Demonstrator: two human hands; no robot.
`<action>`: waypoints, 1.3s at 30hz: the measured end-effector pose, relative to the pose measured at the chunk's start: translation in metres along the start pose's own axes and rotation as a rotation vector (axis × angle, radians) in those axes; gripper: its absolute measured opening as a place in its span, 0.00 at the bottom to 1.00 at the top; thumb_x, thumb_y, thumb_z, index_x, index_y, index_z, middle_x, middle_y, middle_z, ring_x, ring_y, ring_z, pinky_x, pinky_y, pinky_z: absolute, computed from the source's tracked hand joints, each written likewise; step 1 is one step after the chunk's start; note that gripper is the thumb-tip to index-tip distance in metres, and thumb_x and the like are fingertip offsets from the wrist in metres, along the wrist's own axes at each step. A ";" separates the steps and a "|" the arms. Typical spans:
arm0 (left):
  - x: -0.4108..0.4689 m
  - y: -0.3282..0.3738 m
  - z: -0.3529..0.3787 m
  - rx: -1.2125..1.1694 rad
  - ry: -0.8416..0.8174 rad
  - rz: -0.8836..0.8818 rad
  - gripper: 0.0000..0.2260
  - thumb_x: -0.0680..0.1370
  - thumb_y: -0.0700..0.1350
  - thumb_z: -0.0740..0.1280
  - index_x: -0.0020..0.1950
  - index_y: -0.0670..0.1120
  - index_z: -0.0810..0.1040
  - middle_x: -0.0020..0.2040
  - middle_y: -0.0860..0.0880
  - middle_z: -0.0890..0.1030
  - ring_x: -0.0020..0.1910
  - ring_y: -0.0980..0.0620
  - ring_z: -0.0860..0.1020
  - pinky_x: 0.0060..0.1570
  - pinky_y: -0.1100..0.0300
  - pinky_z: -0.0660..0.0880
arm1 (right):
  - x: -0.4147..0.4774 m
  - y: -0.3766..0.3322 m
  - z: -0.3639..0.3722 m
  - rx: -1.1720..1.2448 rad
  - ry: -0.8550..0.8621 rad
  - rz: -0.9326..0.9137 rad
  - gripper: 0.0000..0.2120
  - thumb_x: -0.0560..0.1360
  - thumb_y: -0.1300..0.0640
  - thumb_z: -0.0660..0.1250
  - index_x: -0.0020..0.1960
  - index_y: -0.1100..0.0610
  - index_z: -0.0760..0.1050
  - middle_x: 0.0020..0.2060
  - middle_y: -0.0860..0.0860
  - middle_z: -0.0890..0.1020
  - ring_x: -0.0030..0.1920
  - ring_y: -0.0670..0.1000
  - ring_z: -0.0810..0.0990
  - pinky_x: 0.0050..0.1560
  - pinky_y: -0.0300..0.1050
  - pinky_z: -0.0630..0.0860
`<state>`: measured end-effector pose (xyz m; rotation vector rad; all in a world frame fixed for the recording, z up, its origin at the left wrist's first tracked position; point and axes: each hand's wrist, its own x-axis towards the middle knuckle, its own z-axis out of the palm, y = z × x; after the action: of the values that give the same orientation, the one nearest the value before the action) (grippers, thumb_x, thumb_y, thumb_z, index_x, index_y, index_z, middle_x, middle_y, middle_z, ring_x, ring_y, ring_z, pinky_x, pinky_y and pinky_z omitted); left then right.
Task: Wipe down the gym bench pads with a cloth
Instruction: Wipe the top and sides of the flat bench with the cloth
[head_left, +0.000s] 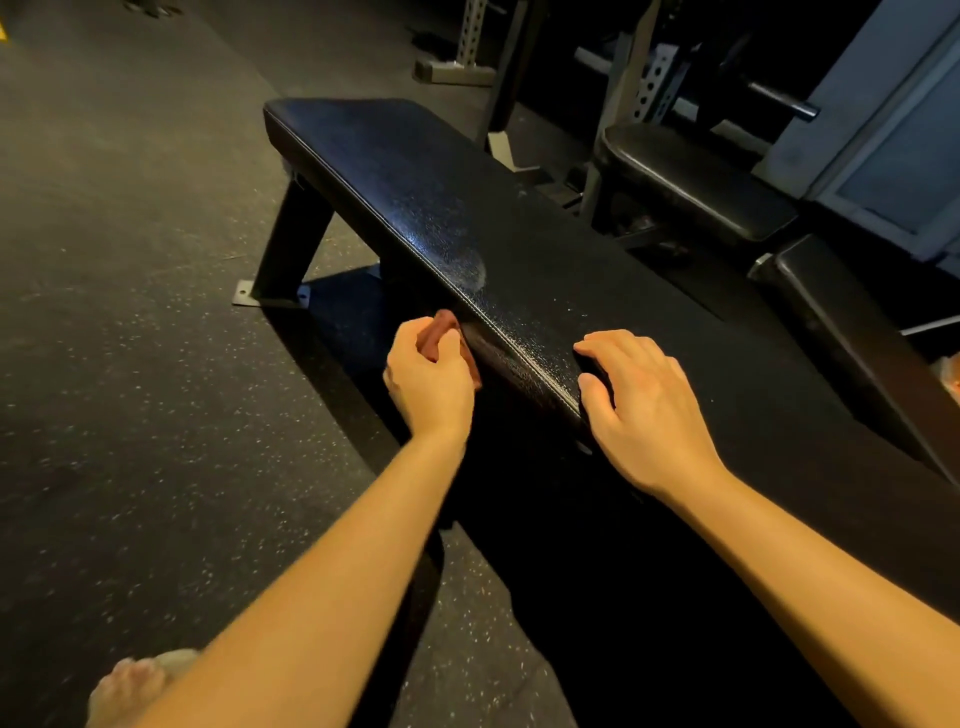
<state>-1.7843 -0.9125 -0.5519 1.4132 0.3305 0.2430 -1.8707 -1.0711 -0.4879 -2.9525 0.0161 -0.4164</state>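
Gripping reddish cloth (445, 328) at bench pad (415, 197) edge, left fingers (410, 340) curled; right fingers (623, 345) flat atop.

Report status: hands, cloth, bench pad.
Left hand grips cloth, pressed to side edge of bench pad. Right hand rests on pad top, holding nothing. Nothing lying on the pad.

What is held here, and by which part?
Left hand grips the reddish cloth around its bunched middle; right hand only rests on the bench pad.

Honestly can't make out any text, logos or numbers anywhere, not even on the black textured vinyl bench pad (415, 197).
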 end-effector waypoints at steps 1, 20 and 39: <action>-0.023 0.001 -0.001 -0.017 -0.011 0.024 0.09 0.78 0.40 0.68 0.48 0.55 0.80 0.43 0.54 0.83 0.45 0.54 0.83 0.42 0.54 0.83 | 0.000 -0.001 -0.001 0.002 0.001 0.003 0.16 0.83 0.52 0.59 0.69 0.52 0.74 0.66 0.45 0.76 0.68 0.46 0.70 0.66 0.48 0.65; -0.069 -0.001 -0.008 -0.043 -0.216 0.183 0.12 0.76 0.31 0.67 0.53 0.46 0.81 0.49 0.51 0.85 0.49 0.59 0.83 0.50 0.69 0.77 | 0.002 0.001 -0.001 0.000 -0.007 0.023 0.15 0.83 0.52 0.60 0.68 0.51 0.75 0.66 0.44 0.76 0.68 0.46 0.70 0.64 0.46 0.65; -0.094 -0.002 -0.002 -0.114 -0.137 -0.003 0.09 0.76 0.36 0.69 0.48 0.50 0.80 0.45 0.55 0.85 0.42 0.64 0.83 0.45 0.59 0.82 | -0.065 0.022 -0.064 -0.012 -0.148 0.113 0.18 0.84 0.58 0.59 0.73 0.53 0.72 0.72 0.47 0.73 0.72 0.50 0.70 0.72 0.50 0.66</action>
<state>-1.8725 -0.9449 -0.5466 1.3096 0.2029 0.1597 -1.9509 -1.1003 -0.4490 -2.9670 0.1670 -0.1828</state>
